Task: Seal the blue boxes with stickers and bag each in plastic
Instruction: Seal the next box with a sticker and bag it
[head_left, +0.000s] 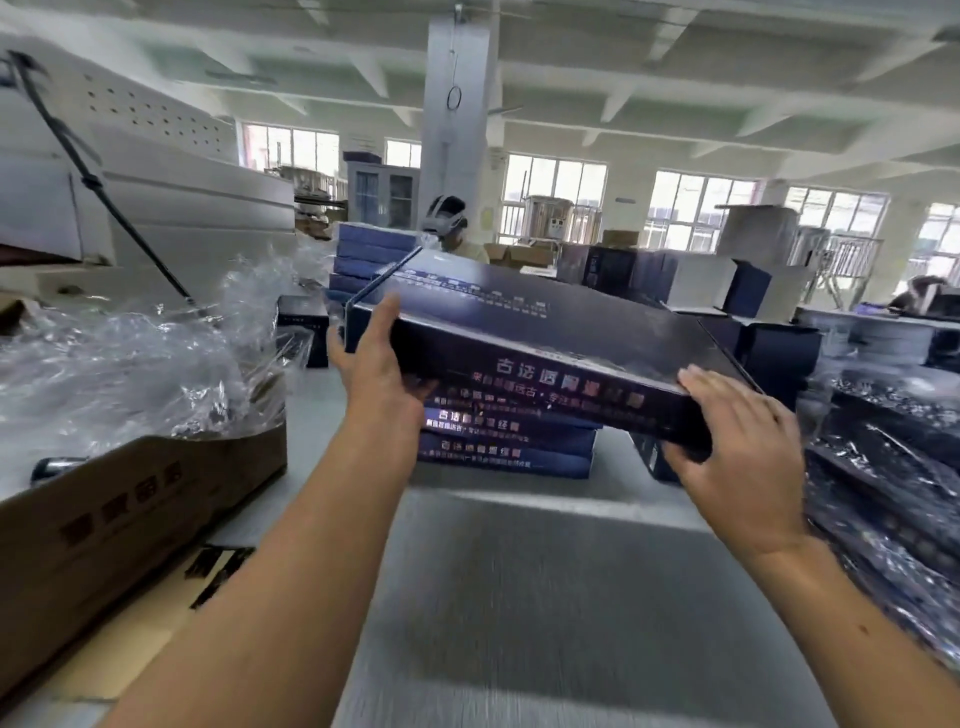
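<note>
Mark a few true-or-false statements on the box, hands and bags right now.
1. The left hand and right hand both hold the box. True.
2. The box rests flat on the stack. False: it is held tilted above the stack.
3. The bags sit in the carton on the left. True.
4. The stack holds one box. False: at least three show.

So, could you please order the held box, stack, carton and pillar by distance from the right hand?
1. Held box, gripped in the right hand.
2. Stack, just left, under the box.
3. Carton, far left.
4. Pillar, far back.
</note>
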